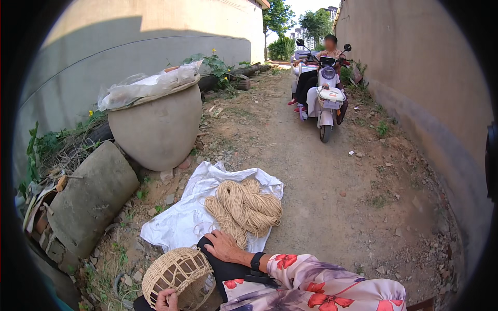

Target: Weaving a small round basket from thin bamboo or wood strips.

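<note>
Dirt lane between plastered walls. Left to right: a large tapered vat; the left hand, closed on the edge of the woven basket; a white sheet spread on the ground; the right hand, resting loosely on the black-clad knee; coiled cord on the sheet; a scooter farther up.

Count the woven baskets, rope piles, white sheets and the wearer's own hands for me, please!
Woven basket: 1
Rope pile: 1
White sheet: 1
Own hands: 2, left hand and right hand
Total: 5
</note>
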Motion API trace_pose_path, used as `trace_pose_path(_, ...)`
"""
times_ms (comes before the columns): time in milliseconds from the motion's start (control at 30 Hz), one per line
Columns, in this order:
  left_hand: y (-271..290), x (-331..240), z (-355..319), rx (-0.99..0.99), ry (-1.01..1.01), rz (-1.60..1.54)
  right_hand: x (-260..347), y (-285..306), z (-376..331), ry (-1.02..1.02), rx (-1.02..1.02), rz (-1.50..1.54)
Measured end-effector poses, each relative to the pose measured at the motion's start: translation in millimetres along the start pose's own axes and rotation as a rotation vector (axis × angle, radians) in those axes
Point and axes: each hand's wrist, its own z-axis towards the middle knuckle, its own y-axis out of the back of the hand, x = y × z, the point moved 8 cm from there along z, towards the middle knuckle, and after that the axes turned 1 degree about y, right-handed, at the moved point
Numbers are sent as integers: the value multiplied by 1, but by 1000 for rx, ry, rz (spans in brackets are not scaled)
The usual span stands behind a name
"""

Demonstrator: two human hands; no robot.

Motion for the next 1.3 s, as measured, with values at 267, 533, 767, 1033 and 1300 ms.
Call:
trace_pose_path(267, 2, -5, -4, -6, 23, 79, 4, 3, -4, 23, -19, 1)
trace_pose_path(533, -1, 15, 7, 31, 96, -230, 55, 34, -8, 337, 1, 319)
trace_pose_path(767, 10, 21, 7, -15, 83, -273, 65, 19, -7, 374, 110, 447)
trace_pose_path(1033, 19, 20, 13, -72, 55, -241, 75, 22, 1, 461, 39, 291)
trace_pose_path(1300, 30, 6, 11, 125, -64, 475, -38, 97, 51, 296, 204, -566)
